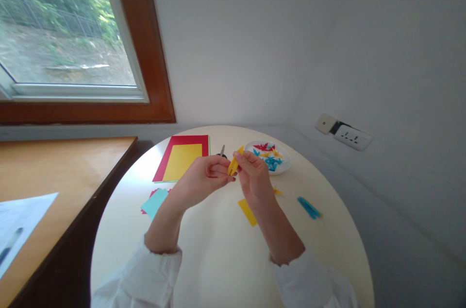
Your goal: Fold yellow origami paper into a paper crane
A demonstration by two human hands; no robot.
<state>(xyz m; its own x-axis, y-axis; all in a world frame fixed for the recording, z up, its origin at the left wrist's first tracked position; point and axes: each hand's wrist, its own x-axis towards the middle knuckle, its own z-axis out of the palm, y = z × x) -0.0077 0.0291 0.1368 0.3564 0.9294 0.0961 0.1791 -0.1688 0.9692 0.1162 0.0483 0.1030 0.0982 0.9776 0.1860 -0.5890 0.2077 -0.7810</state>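
You hold a narrow yellow folded paper in the air just above the round table. Your left hand pinches its lower end between thumb and fingertips, and your right hand pinches the upper end, so both grips are pressed closed on the paper. The likely trouble is in the paper itself. It looks thin and already creased, so a hard pull between the two pinches could tear it along a fold. Uneven pressure could set a crooked crease that will not flatten out. A loose pinch could drop it among the other scraps: a flat yellow piece right under your wrist, a cyan piece to the left and a blue folded piece to the right. The scissors lie just behind your fingers, with only the tip and dark handle showing, so a blind reach could catch them. The tabletop is smooth, pale and matte. The red sheet and the yellow sheet on top of it are flat rectangles. The white plate is shallow and holds small angular paper figures in red, blue and yellow.
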